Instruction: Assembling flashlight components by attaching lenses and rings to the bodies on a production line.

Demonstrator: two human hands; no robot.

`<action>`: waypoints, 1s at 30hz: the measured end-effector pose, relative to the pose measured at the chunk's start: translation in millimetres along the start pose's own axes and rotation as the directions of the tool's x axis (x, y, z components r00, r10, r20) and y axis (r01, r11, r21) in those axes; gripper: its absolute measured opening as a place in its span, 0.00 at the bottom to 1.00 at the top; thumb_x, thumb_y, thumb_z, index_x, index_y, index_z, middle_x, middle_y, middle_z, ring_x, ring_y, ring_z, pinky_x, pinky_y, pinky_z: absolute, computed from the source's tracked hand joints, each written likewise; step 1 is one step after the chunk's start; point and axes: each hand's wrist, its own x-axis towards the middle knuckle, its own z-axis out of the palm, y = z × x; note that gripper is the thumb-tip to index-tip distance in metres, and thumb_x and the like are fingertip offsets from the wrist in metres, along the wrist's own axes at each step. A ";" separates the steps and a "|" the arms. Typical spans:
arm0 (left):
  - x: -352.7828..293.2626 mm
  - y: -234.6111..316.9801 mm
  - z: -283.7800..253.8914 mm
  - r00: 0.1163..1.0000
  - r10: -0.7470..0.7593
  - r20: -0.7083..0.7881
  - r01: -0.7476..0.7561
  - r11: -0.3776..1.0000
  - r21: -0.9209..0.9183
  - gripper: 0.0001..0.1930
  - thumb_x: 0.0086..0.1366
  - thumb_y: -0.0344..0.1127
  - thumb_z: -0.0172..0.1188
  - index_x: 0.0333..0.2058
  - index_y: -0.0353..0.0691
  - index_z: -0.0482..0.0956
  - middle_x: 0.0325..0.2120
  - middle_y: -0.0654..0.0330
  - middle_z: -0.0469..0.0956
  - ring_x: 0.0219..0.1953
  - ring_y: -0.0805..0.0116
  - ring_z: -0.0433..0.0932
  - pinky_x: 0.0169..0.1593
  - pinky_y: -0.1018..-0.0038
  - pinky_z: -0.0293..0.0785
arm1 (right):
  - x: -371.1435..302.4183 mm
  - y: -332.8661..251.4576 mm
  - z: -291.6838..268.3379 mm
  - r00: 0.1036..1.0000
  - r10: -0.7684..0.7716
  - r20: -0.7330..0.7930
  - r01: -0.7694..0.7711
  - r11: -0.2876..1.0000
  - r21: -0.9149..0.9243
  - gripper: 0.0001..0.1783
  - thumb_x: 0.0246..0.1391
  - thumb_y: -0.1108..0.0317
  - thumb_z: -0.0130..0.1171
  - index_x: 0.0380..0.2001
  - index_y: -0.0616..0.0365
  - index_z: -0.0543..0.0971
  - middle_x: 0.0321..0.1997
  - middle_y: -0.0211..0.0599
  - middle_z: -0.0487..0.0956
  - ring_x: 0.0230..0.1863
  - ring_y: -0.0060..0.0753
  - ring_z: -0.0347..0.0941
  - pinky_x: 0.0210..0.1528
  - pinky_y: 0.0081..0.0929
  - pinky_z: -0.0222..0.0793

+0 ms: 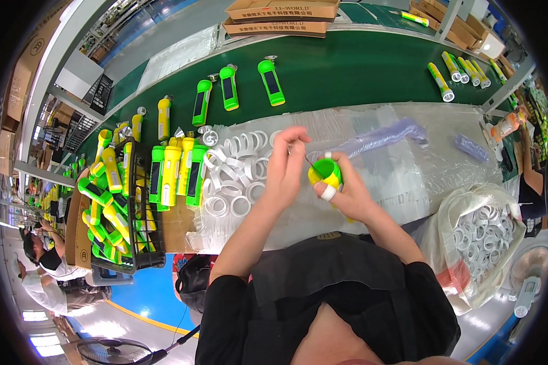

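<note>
My right hand (351,190) is wrapped round a green and yellow flashlight body (330,177), its wide open end tilted up toward me. White tape or bandage circles fingers of that hand. Just left of the opening is my left hand (287,163), raised with its fingers curled in a pinch. A thin dark line runs from these fingers toward the opening; I cannot make out what it is. Loose white rings (230,188) lie in a heap left of my left hand. Beside them stand green and yellow flashlights (172,170) in a close group.
A black basket (147,260) full of flashlights is at the left. Several green flashlights (271,83) lie on the green belt (347,70). Clear plastic sleeves (377,139) rest on the sheeted tabletop. A white sack (435,234) of rings is at the right, a fan (112,351) lower left.
</note>
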 end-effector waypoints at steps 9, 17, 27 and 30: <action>-22.6 30.0 -20.1 0.745 0.249 0.619 -0.539 0.772 0.337 0.34 0.69 0.64 0.38 0.55 0.40 0.74 0.56 0.58 0.74 0.60 0.50 0.69 0.55 0.55 0.59 | -30.2 4.1 13.9 0.907 0.109 0.406 -0.297 0.849 0.438 0.33 0.65 0.57 0.53 0.64 0.65 0.58 0.56 0.45 0.71 0.58 0.34 0.69 0.56 0.32 0.67; -10.5 -2.2 9.7 0.945 -0.008 0.326 -0.074 0.968 0.239 0.32 0.64 0.51 0.57 0.62 0.38 0.66 0.59 0.48 0.69 0.61 0.45 0.66 0.62 0.60 0.61 | -34.7 16.5 -5.3 0.962 0.193 0.191 -0.272 0.693 0.668 0.25 0.65 0.55 0.52 0.59 0.54 0.64 0.41 0.41 0.75 0.39 0.32 0.74 0.42 0.31 0.72; -3.8 -64.5 -4.1 0.959 -0.069 0.274 -0.117 0.787 0.606 0.31 0.52 0.36 0.69 0.56 0.37 0.72 0.47 0.50 0.73 0.50 0.54 0.72 0.52 0.63 0.69 | -25.8 9.5 -14.8 0.962 0.196 0.191 -0.272 0.753 0.599 0.26 0.63 0.51 0.53 0.56 0.56 0.65 0.33 0.41 0.76 0.31 0.31 0.74 0.38 0.30 0.71; -4.4 -28.8 -10.8 0.966 -0.026 0.257 -0.076 0.922 0.380 0.29 0.53 0.34 0.68 0.55 0.42 0.74 0.45 0.51 0.71 0.48 0.55 0.70 0.51 0.65 0.69 | -19.8 7.6 -10.4 0.960 0.186 0.208 -0.274 0.770 0.577 0.27 0.62 0.51 0.54 0.56 0.57 0.65 0.33 0.40 0.76 0.31 0.30 0.74 0.37 0.29 0.71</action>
